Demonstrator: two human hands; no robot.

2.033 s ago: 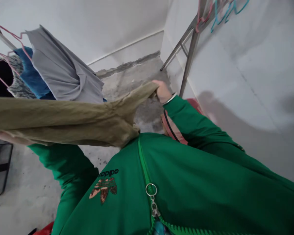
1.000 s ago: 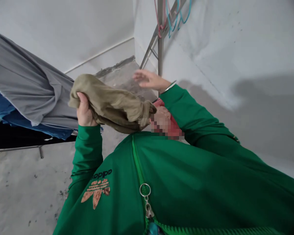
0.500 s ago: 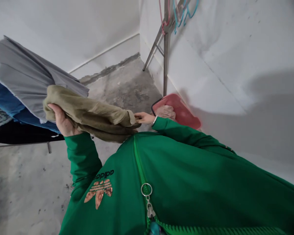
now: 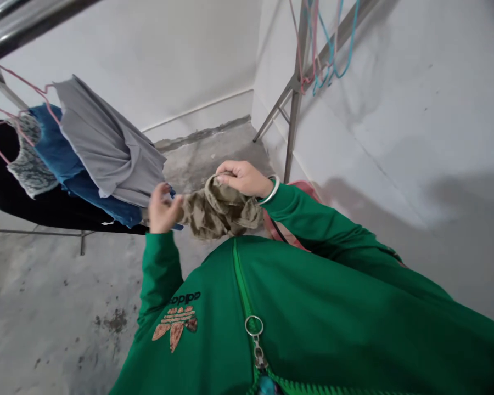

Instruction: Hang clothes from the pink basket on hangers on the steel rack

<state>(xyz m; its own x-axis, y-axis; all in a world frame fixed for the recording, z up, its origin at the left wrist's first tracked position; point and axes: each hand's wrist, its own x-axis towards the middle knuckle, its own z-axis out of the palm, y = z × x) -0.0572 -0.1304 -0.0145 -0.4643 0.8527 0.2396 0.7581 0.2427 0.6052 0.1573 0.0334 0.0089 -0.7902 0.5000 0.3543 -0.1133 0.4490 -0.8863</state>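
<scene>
A crumpled olive-green garment hangs in front of my chest, bunched up, so its exact kind does not show. My right hand, with a silver bangle at the wrist, pinches its upper edge between thumb and fingers. Just left of the cloth is my left hand, raised and slightly blurred, thumb and fingers apart with nothing between them. Behind that hand hangs a grey garment.
A metal rail at upper left carries pink hangers with blue clothing, a patterned piece and black clothing. Blue hangers dangle by a metal stand. A pink basin sits partly behind my right arm.
My left hand has let go of the olive garment and moved right. My right hand has lifted its end, and the cloth has gone from stretched out to bunched. The view has shifted.
</scene>
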